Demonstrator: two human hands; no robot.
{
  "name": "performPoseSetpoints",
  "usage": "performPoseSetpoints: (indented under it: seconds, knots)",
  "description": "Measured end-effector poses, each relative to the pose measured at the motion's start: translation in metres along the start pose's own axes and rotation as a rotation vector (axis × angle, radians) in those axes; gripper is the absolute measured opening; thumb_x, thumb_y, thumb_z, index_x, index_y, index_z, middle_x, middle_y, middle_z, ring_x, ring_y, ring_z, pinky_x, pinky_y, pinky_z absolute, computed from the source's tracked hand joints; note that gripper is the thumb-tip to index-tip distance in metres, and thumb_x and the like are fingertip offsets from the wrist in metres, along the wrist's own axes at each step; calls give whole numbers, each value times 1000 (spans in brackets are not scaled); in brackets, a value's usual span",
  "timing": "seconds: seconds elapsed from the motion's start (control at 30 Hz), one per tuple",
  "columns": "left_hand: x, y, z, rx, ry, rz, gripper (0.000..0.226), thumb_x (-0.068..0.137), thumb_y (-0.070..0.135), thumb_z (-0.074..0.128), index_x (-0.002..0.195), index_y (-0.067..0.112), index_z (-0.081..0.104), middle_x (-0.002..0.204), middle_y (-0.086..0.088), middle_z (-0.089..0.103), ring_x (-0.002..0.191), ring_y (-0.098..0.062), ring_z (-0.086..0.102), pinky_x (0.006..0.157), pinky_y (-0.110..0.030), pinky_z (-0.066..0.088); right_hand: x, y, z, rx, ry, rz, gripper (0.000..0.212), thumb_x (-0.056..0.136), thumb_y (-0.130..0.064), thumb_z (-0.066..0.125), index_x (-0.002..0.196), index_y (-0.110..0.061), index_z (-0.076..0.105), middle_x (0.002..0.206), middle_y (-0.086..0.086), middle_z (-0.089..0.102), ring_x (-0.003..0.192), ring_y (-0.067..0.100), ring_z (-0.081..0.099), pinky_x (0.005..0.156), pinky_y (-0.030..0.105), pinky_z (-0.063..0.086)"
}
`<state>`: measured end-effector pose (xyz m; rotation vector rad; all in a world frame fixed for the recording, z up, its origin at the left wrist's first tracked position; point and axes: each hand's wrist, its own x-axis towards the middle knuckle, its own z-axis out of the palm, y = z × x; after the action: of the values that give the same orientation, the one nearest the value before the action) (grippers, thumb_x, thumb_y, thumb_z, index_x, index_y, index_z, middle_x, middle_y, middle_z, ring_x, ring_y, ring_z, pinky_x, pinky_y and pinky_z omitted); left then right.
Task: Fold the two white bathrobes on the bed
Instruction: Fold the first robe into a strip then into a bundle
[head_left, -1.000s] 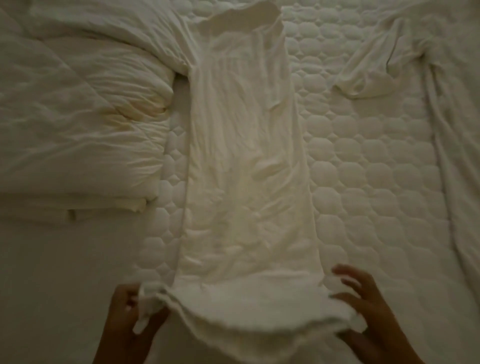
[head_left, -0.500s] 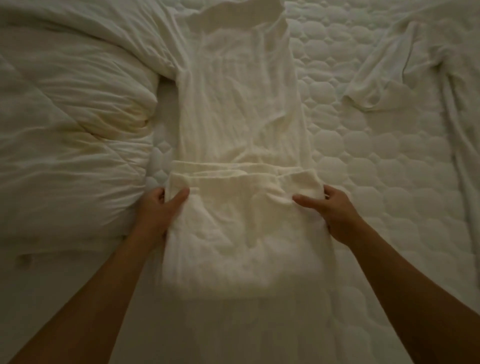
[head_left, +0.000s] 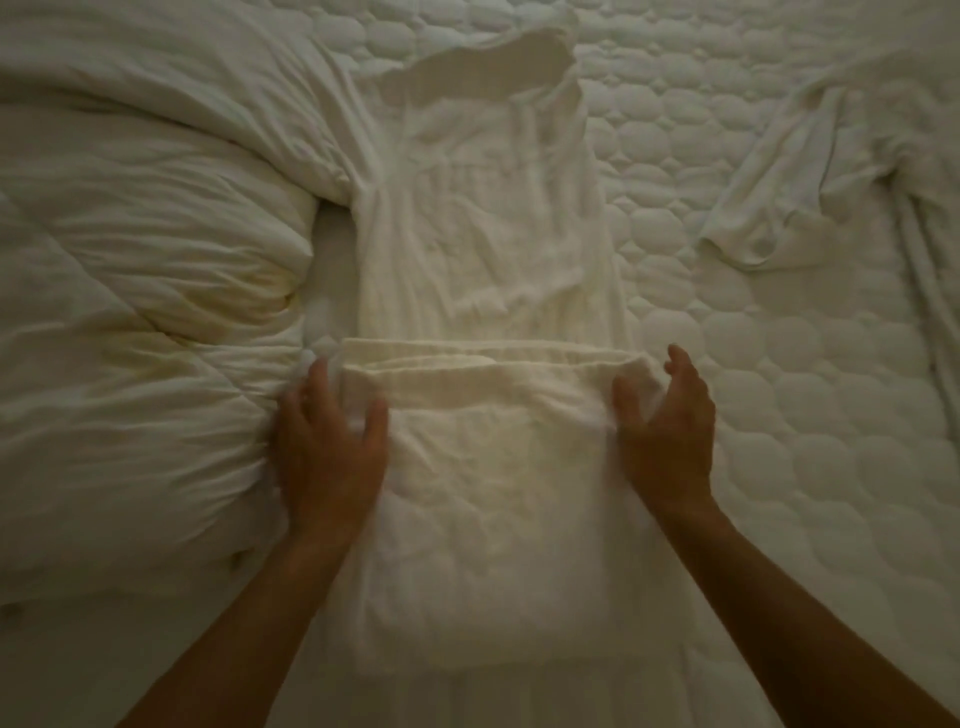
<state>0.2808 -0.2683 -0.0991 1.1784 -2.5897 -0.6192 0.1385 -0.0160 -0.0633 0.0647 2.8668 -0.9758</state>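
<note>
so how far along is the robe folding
Done: the first bathrobe is narrowed to a strip, its near end folded up once. In hand: the left hand and right hand sit at that fold's corners. Left: more folds on it, and the second bathrobe, lying unfolded at far right.

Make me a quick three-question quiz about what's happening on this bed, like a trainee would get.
1. True or false: the second bathrobe, at the right, is not yet folded.
2. What lies left of the middle bathrobe? A) duvet B) suitcase C) chair
3. Fill in: the left hand and right hand flank the middle robe's folded-over ____ end (near or far).
Key: 1 true; 2 A; 3 near.
</note>
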Motion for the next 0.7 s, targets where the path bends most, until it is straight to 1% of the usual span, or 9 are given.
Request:
performPoseSetpoints:
  seconds: [0.03, 0.07, 0.13, 0.17, 0.27, 0.37, 0.47, 0.6, 0.7]
  knots:
    - [-11, 12, -2, 19, 47, 169, 64, 97, 47, 51, 147, 7, 45, 147, -20, 49, 133, -38, 46, 108, -49, 38, -12, -10, 4, -19, 48, -156, 68, 99, -50, 52, 155, -19, 30, 157, 12, 39, 144, 30, 36, 118, 50, 28]
    - [-22, 24, -2, 32, 17, 323, 68, 97, 48, 49, 153, 10, 38, 156, -19, 39, 143, -36, 37, 115, -51, 30, -24, -18, 12, -74, 41, -330, 68, 101, -51, 48, 158, -21, 27, 163, 12, 29, 151, 29, 26, 123, 52, 19]
    - [-41, 35, 9, 142, -169, 530, 70, 100, 59, 35, 159, 22, 26, 167, -12, 18, 154, -32, 18, 122, -55, 16, -41, -14, 28, -285, -126, -578, 68, 100, -61, 37, 160, -33, 21, 170, 9, 9, 157, 25, 6, 125, 55, 3]
    - [-46, 32, 17, 211, -245, 551, 71, 99, 65, 27, 160, 29, 21, 169, -8, 10, 155, -30, 12, 122, -57, 12, -42, -2, 33, -387, -215, -597, 70, 98, -69, 31, 160, -40, 16, 170, 8, 2, 157, 24, -1, 124, 58, 3]
    - [-43, 4, 31, 286, -326, 426, 73, 93, 74, 24, 158, 43, 13, 170, -2, 0, 156, -25, 3, 121, -61, 8, -28, 36, 36, -466, -306, -378, 83, 85, -88, 18, 157, -51, -1, 170, 4, -12, 156, 20, -11, 122, 62, 9]
    - [-39, 2, 33, 272, -315, 372, 75, 92, 75, 27, 158, 44, 12, 170, -3, -1, 156, -24, 2, 121, -63, 8, -19, 39, 32, -458, -313, -318, 85, 83, -90, 15, 155, -53, -8, 168, 2, -19, 155, 18, -16, 124, 58, 4]
    - [-43, 7, 29, 243, -319, 391, 75, 92, 77, 27, 158, 45, 13, 170, -3, -1, 156, -23, 2, 120, -62, 10, -23, 35, 30, -452, -334, -309, 85, 84, -89, 17, 157, -50, 0, 169, 4, -14, 156, 20, -9, 122, 60, 9]
    - [-17, 21, 20, 177, -296, 254, 75, 92, 77, 28, 158, 43, 16, 169, -3, 7, 155, -22, 13, 118, -57, 21, -15, 11, 32, -452, -315, -342, 84, 85, -87, 18, 157, -43, 24, 168, 18, 10, 154, 34, 13, 115, 67, 16]
    - [41, 45, -12, -35, -213, 216, 74, 95, 64, 41, 158, 31, 22, 166, -1, 21, 152, -19, 25, 117, -43, 35, -1, -46, 51, -424, -326, -487, 82, 88, -83, 18, 159, -41, 19, 168, 17, 14, 153, 34, 18, 117, 61, 10]
